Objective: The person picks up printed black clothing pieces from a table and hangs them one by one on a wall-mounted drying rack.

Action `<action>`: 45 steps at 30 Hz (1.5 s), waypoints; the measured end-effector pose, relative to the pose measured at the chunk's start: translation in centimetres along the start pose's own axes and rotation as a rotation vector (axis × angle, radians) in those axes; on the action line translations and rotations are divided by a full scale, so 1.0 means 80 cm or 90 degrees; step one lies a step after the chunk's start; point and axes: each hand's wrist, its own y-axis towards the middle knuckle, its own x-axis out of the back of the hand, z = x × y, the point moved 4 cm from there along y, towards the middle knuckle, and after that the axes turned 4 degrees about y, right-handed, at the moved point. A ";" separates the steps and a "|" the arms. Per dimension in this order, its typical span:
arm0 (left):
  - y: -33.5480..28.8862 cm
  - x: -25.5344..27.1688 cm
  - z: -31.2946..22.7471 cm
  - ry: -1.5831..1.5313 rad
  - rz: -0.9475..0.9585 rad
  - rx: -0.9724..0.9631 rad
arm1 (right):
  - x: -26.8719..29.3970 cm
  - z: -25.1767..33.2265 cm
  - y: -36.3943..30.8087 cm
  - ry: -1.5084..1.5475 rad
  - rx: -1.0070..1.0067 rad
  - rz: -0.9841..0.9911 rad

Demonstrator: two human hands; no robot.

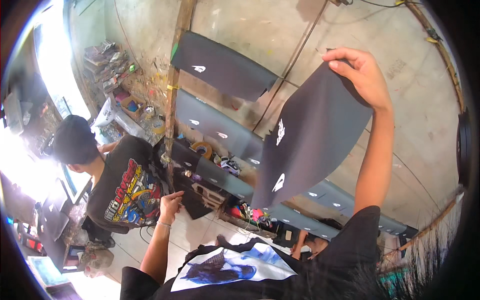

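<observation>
We hold the dark grey panel by its upper end, so it hangs below and to the left of our right hand, well to the upper right of our left hand. Its long axis slants from upper right to lower left, with white prints along its left side. Our right hand pinches it between thumb and fingers, closed on the edge; our left hand is partly curled, just beside a dark piece, and we cannot tell whether it grips that
</observation>
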 end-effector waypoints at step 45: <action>-0.080 -0.034 0.011 -0.543 -0.009 -0.087 | -0.041 -0.030 -0.085 0.115 -0.374 0.119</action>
